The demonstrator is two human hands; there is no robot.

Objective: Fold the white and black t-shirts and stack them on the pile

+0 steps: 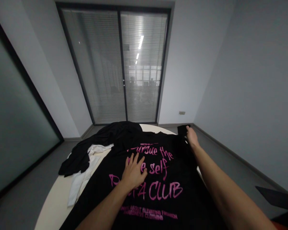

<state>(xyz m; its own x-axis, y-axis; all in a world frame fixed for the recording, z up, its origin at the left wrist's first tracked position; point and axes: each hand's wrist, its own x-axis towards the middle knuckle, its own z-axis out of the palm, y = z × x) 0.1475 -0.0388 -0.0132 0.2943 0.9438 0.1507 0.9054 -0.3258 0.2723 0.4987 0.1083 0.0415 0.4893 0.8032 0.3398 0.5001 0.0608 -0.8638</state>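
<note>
A black T-shirt point(156, 174) with pink lettering lies spread over the table in front of me, its collar side away from me. My left hand point(134, 171) rests on the printed front with its fingers spread, covering part of the words. Out at the far right, my right hand point(191, 135) pinches the shirt's sleeve, and a piece of black cloth point(183, 130) sticks out past the fingers, over the table's edge.
On the table's left side lie a heaped black garment point(79, 156) and a white garment point(76, 187) partly under it. The round pale table point(53, 199) curves around them. Beyond stands a glass door with blinds point(110, 70); a dark flat object point(276, 198) is at lower right.
</note>
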